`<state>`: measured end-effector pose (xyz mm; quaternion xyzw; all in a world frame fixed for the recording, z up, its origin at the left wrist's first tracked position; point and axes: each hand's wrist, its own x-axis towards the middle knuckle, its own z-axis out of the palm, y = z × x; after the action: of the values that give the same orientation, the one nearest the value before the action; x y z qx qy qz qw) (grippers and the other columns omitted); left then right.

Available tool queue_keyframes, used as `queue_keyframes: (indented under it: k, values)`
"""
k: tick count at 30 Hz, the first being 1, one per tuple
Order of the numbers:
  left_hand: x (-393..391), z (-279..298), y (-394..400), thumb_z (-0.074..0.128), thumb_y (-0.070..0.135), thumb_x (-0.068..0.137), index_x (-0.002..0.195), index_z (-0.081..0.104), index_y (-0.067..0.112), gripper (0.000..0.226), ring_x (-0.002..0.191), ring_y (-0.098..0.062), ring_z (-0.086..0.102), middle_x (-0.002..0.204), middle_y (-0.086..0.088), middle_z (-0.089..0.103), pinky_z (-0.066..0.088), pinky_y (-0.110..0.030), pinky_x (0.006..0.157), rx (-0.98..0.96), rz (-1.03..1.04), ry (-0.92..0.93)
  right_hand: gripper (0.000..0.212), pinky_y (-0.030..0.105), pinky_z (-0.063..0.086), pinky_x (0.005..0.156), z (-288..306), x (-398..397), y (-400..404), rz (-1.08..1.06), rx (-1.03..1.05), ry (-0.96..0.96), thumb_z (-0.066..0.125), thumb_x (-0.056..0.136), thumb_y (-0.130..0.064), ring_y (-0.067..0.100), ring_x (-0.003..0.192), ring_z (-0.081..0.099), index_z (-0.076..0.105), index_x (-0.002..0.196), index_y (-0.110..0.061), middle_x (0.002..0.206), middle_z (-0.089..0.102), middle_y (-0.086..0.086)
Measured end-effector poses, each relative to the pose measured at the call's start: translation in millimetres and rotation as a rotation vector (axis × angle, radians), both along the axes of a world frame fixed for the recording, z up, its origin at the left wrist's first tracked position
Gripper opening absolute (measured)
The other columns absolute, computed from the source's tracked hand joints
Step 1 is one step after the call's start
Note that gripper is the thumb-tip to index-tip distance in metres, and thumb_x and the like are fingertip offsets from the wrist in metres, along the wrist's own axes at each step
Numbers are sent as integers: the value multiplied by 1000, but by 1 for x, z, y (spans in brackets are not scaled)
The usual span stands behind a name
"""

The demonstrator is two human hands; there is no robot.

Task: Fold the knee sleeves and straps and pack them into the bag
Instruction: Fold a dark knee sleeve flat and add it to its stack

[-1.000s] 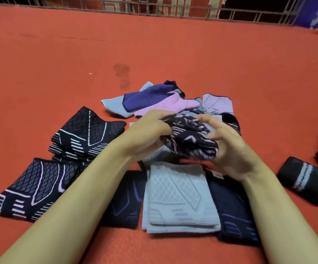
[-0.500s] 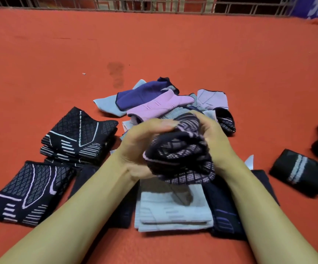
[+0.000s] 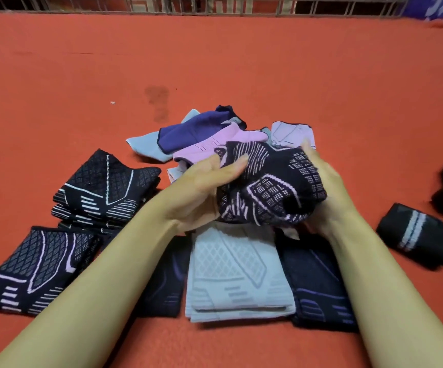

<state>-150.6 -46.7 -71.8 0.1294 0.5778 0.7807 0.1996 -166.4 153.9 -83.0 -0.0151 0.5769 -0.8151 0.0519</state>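
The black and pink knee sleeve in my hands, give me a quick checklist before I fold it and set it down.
1. Black and pink knee sleeve held by both hands: ok, left hand and right hand grip it.
2. Sleeve flattened for folding: not ok, bunched.
3. Folded stack to match: ok, black patterned stack lies at left.
4. Grey folded sleeve below undisturbed: ok.
5. Bag within reach: cannot tell, none clearly visible.
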Motion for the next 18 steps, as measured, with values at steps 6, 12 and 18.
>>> queue_keyframes:
  k: [6,12,18]
  values:
    - [-10,-3,-8,55,14,106,135,63,4,31,110,-23,72,122,-12,74,59,-32,86,-119,146,139,38,39,54,101,-4,3,11,136,589,316,70,95,-48,13,113,71,70,125,-24,120,75,-5]
    - [-19,-1,-19,63,33,103,91,74,10,29,70,-12,71,85,-6,77,56,-25,60,-284,419,69,11,18,49,76,-10,-5,12,-161,581,407,69,100,-27,1,80,65,73,106,-19,93,76,-5]
    - [-22,5,-27,60,27,106,71,69,14,38,52,-10,65,64,-2,71,51,-19,55,-96,489,-18,52,47,58,92,-26,-19,17,-117,554,175,61,84,-76,19,105,71,72,107,-30,109,76,-3]
